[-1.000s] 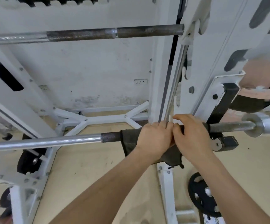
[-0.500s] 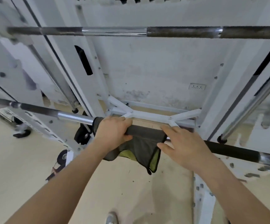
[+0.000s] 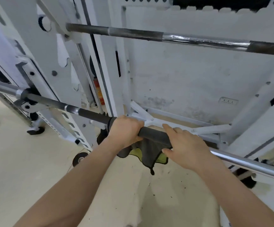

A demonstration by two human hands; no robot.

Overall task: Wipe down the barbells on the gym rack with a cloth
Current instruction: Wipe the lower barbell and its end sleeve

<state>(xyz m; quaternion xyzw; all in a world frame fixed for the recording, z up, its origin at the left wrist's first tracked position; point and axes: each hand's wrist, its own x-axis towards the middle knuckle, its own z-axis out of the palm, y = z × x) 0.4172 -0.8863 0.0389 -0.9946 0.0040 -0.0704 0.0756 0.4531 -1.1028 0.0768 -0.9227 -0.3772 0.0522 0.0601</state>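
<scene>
A lower barbell (image 3: 90,114) crosses the view from upper left to lower right, dark knurled steel at the left and shiny chrome (image 3: 247,164) at the right. A dark grey cloth with a yellow-green inner side (image 3: 151,145) is wrapped over the bar's middle, and its loose end hangs below. My left hand (image 3: 124,133) is closed around the cloth and bar at the cloth's left end. My right hand (image 3: 187,145) presses on the cloth's right end with fingers spread over the bar. A second, rusty barbell (image 3: 149,35) rests higher on the rack.
White rack uprights (image 3: 106,68) stand to the left and right, with a white cross brace (image 3: 149,120) on the floor behind the bar. A black weight plate (image 3: 80,158) lies low at the left. A stained white wall (image 3: 190,76) is behind. The floor is beige.
Both hands and the cloth have slid left along the lower barbell, from its right end near the collar toward the left knurled part. The view has swung left with them.
</scene>
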